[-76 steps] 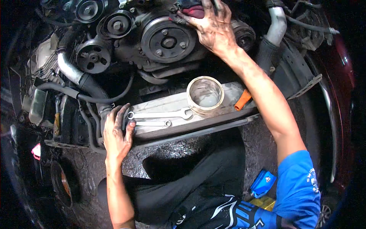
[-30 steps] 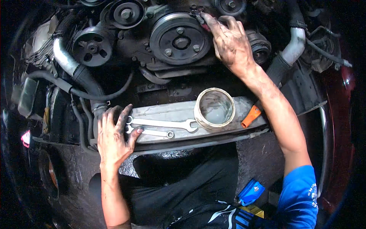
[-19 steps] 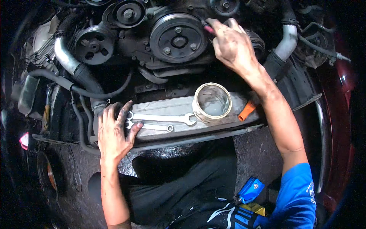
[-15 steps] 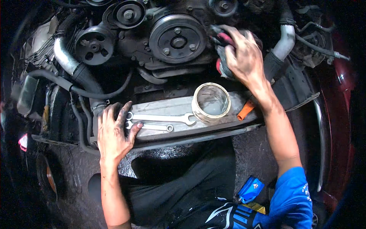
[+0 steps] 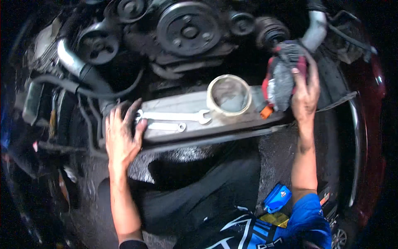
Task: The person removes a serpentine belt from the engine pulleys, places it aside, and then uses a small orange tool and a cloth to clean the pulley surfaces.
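The right hand pinches a red-and-grey rag, light and limp I'd guess, best bunched mid-cloth; the left hand spreads beside wrenches.

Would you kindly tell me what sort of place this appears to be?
Most likely a vehicle repair workshop: a large engine pulley is exposed, and two wrenches and an open round tub rest on the grey panel before it.
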The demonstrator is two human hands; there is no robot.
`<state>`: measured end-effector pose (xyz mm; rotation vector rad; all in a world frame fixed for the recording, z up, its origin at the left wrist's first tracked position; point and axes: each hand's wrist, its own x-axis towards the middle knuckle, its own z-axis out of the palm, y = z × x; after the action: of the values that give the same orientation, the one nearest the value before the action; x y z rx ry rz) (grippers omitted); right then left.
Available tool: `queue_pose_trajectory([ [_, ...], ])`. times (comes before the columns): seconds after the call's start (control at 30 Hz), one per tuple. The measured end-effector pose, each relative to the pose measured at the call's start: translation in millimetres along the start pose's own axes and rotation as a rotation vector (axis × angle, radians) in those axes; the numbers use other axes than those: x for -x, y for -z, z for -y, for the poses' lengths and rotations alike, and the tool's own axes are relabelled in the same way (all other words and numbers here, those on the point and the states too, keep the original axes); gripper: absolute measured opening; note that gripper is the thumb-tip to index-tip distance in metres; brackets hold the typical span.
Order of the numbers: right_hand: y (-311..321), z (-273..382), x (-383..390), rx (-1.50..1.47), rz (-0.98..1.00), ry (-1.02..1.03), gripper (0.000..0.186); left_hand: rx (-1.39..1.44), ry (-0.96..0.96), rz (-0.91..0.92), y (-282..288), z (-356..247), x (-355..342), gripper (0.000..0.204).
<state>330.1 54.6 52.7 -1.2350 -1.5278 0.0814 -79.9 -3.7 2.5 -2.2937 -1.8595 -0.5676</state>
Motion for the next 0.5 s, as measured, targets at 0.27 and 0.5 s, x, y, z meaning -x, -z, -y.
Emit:
queue_pose_trajectory([
  [0.27,-0.8,-7.6,24.5,0.403,0.385,0.157,0.032,0.178,0.038,-0.045,-4.8,11.6,4.2,0.036],
  [0.5,19.0,-11.4,27.3,0.426,0.258,0.199,0.038,0.167,0.012,-0.061,1.0,3.2,3.6,0.042],
])
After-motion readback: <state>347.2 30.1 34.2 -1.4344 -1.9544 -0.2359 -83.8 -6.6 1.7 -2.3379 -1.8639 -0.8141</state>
